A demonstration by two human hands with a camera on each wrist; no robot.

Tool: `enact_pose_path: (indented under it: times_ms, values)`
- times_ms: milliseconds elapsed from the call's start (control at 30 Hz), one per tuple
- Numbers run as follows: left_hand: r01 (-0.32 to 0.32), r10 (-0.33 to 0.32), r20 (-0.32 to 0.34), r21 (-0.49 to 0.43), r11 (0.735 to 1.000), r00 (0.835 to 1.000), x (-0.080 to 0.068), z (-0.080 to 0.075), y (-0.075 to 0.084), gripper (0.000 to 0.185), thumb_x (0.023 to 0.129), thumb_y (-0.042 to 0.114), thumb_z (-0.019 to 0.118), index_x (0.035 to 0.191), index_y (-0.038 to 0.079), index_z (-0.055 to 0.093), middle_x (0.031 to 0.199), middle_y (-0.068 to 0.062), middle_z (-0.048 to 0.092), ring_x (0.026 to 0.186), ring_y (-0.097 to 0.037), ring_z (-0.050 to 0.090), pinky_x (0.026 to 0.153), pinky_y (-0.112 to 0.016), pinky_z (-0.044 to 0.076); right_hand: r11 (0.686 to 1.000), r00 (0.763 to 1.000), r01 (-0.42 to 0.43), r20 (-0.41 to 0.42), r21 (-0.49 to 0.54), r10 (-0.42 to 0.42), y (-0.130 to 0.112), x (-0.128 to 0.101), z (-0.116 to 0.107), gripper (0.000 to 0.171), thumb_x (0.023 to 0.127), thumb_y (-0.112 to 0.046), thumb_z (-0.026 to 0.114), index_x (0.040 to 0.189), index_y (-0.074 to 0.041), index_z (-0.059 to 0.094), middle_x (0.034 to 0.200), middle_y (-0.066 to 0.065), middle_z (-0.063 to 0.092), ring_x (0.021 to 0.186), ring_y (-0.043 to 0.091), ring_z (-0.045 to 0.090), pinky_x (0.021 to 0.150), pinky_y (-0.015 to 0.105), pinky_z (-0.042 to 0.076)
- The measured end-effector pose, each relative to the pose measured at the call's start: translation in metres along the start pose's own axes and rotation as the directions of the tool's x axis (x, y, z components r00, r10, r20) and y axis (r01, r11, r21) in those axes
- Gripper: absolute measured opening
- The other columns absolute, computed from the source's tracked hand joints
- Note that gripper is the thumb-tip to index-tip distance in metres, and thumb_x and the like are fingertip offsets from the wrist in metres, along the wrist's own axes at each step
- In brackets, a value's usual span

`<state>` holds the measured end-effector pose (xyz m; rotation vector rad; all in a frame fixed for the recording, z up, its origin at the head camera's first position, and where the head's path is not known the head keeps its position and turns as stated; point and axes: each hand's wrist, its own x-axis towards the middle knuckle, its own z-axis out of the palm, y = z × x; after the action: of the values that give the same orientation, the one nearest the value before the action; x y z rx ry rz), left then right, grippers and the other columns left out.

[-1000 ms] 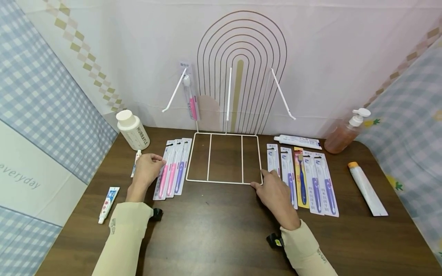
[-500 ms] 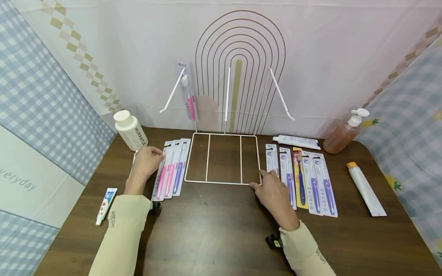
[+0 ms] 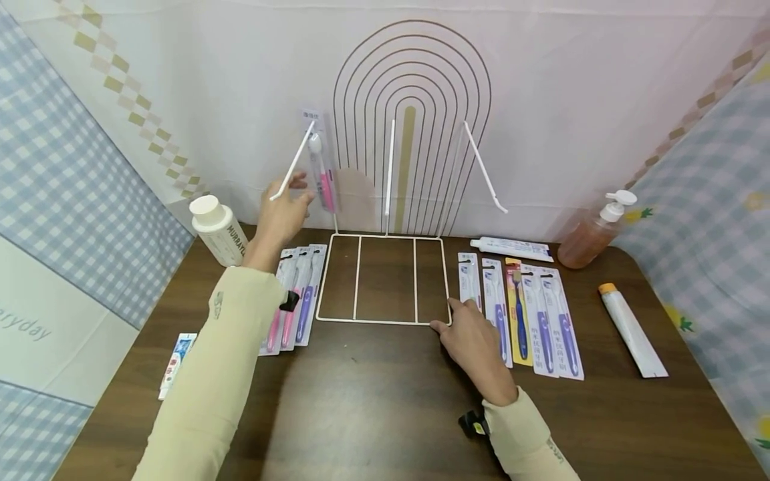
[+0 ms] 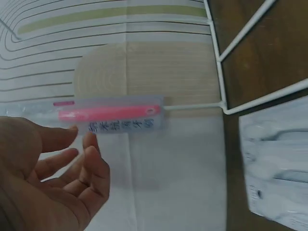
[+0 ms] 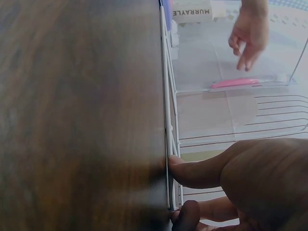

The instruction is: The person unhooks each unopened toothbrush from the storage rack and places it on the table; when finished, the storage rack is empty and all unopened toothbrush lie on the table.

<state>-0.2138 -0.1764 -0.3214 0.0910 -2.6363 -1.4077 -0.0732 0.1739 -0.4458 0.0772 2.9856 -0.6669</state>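
At the lower left of the head view a small toothpaste tube (image 3: pixel 173 364) lies on the dark wooden table (image 3: pixel 373 401), and further up stands a white bottle (image 3: pixel 218 228) with a capped top. Just right of it, the left hand (image 3: pixel 283 210) is raised off the table toward the left hook (image 3: pixel 293 162) of the white wire rack (image 3: pixel 385 277), its fingers loosely spread and gently bent, holding nothing; in the left wrist view the fingertips (image 4: pixel 89 144) are just short of the pink packaged toothbrush (image 3: pixel 323 170) that hangs from that hook, near it but apart from it as far as can be seen. Below this hand a fan of packaged toothbrushes (image 3: pixel 297 297) in pink and purple lies flat against the rack's left edge, within easy reach of that arm. In the middle, the rack's base frame rests on the table, with two more bare hooks slanting up in front of the arch-patterned backdrop. At the base's lower right corner the right hand (image 3: pixel 475 344) pinches the wire between thumb (image 5: pixel 192 173) and a curled finger, likely steadying the light frame against tipping. Right of that hand a row of packaged toothbrushes (image 3: pixel 523 314) in blue and purple lies side by side, with a long white tube (image 3: pixel 511 248) behind them, a pump bottle (image 3: pixel 592 234) of orange liquid at the upper right, and an orange-capped tube (image 3: pixel 631 331) further right.
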Motion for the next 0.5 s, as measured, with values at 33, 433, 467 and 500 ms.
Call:
enact_pose_path:
  times_ms: [33,433,467,500]
  values:
    - [-0.013,0.013,-0.004,-0.013,1.0,1.0,0.005,0.001,0.003,0.052,0.111,0.011,0.069,0.162,0.007,0.062,0.157,-0.021,0.07,0.08,-0.009,0.07,0.07,-0.017,0.054,1.0,1.0,0.001,-0.001,-0.001,-0.001,0.001,0.001,0.002,0.067,0.104,-0.04,0.085,0.154,0.0,0.068,0.133,0.027,0.072,0.091,0.033,0.072,0.069,0.054,0.06]
    - [-0.068,0.07,0.028,-0.069,0.995,0.997,0.025,-0.002,0.019,0.025,0.109,0.01,0.073,0.127,-0.007,0.074,0.134,-0.027,0.076,0.07,-0.003,0.063,0.066,-0.018,0.05,1.0,1.0,0.013,-0.025,0.014,-0.013,0.004,0.0,0.004,0.069,0.101,-0.042,0.088,0.154,-0.001,0.069,0.127,0.025,0.073,0.082,0.032,0.072,0.062,0.05,0.056]
    - [-0.072,0.073,0.021,-0.07,0.995,0.997,0.024,-0.002,0.019,0.023,0.109,0.011,0.073,0.124,-0.007,0.075,0.131,-0.027,0.077,0.07,-0.003,0.063,0.066,-0.018,0.05,1.0,0.999,0.02,-0.03,0.011,-0.02,0.006,0.001,0.006,0.07,0.101,-0.042,0.088,0.154,-0.001,0.069,0.127,0.025,0.073,0.08,0.031,0.071,0.06,0.049,0.055]
    - [-0.079,0.08,0.011,-0.069,0.995,0.997,0.022,-0.002,0.019,0.022,0.109,0.011,0.074,0.121,-0.007,0.076,0.127,-0.028,0.078,0.069,-0.003,0.063,0.065,-0.019,0.049,1.0,1.0,0.018,-0.021,0.009,-0.017,0.005,0.0,0.005,0.069,0.102,-0.041,0.088,0.154,0.0,0.069,0.128,0.026,0.073,0.08,0.031,0.071,0.06,0.049,0.055]
